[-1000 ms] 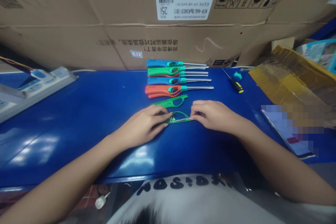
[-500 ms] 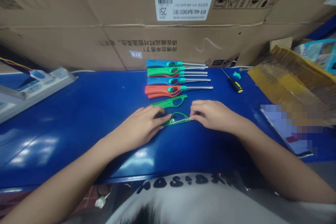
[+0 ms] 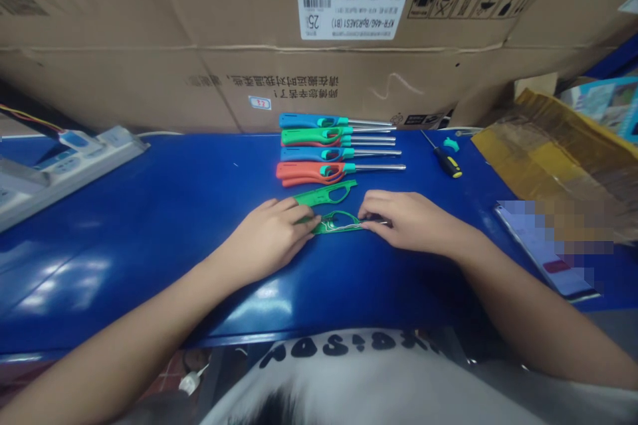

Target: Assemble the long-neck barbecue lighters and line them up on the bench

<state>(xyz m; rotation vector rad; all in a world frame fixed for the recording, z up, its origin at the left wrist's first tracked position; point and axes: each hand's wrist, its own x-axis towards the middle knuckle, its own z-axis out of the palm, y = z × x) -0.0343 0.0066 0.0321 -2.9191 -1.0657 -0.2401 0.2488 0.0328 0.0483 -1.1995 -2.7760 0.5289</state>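
Observation:
A green lighter casing half lies on the blue table, with a thin pale wire running along inside it. My left hand grips the casing's left end, its fingers closed over it. At the other end, my right hand pinches the wire near the casing's tip. Just beyond them rests a second green casing half, partly behind my left fingers. Farther back, several finished-looking gas lighters, such as a red lighter and a blue lighter, lie side by side with metal tubes pointing right.
A screwdriver and a small turquoise part lie at the back right. Beyond the table stands a large cardboard box. A power strip is on the left; a taped carton and a phone are on the right.
My left fingers have drawn back slightly to the left, baring more of the wire in the casing. The right hand stays at the casing's right end, still pinching.

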